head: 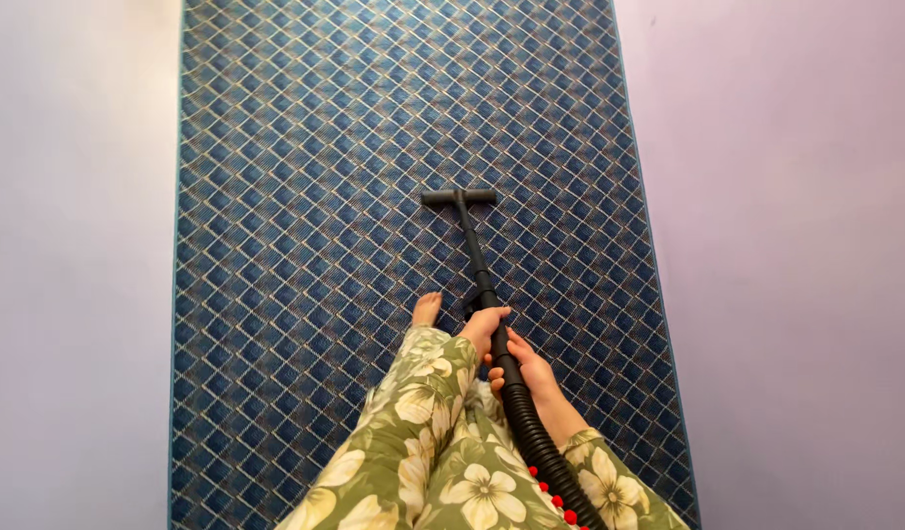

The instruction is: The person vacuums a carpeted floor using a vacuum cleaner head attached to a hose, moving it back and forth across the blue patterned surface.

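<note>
**A:** What is held, and where does it lie?

**B:** A black vacuum wand (477,257) is gripped by both hands. Its long axis runs up the frame, away from the person, tilting slightly left toward a T-shaped nozzle (458,196) that rests on a blue diamond-patterned rug (295,196).

**A:** How are the hands placed?

**B:** The left hand (483,329) is set higher on the wand, nearer the nozzle, with its fingers (496,314) wrapped over the tube. The right hand (534,378) is set just behind it, where the wand meets a ribbed hose (536,442), and its fingers are closed round that joint. Both are clamped on the wand, so the nozzle lies straight ahead of the fingers, well apart from them.

**A:** What else is seen?

**B:** A bare foot (427,308) is planted on the rug just left of the wand. Green floral sleeves and trousers fill the bottom of the frame. Pale floor (786,245) is seen on both sides of the rug.

**A:** What is hidden?

**B:** The hose is cut off at the bottom edge, so the vacuum body is not shown. Small red dots beside the hose cannot be identified. The underside of the nozzle is not visible.
</note>
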